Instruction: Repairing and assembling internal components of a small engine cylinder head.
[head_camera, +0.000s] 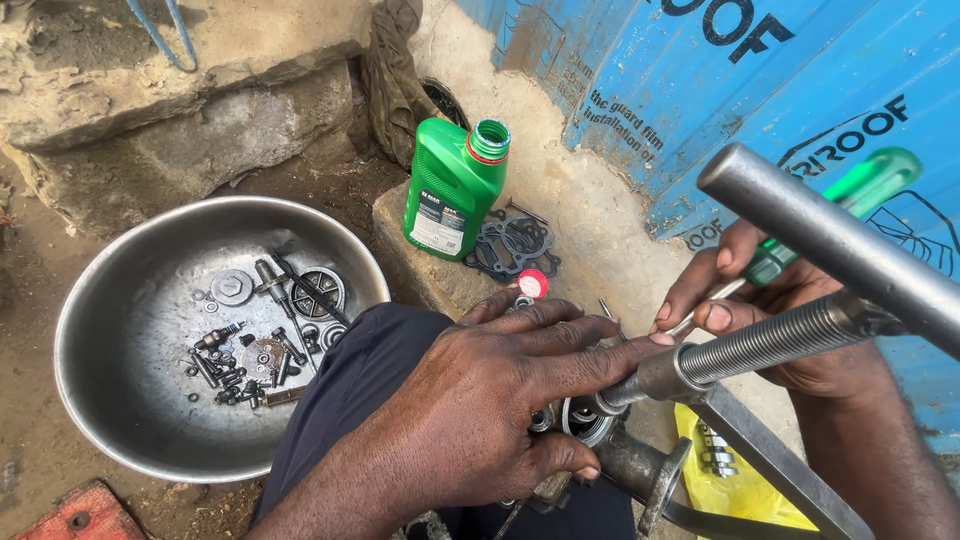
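My left hand (500, 400) lies spread over a greasy metal engine part (640, 470) at the bottom centre, gripping it, with fingertips touching the tip of a threaded steel puller screw (760, 345). The screw runs up right to a thick steel cross bar (830, 240). My right hand (760, 310) sits behind the screw and holds a screwdriver with a clear green handle (870, 190), its thin shaft pointing down toward the part.
A large steel bowl (110, 330) at the left holds several bolts, washers and gears. A green oil bottle (452, 190) stands uncapped on a concrete block beside a gasket (510, 245) and a red cap (532, 284). A yellow bag (740, 480) lies at the lower right; blue sheeting (800, 80) stands behind.
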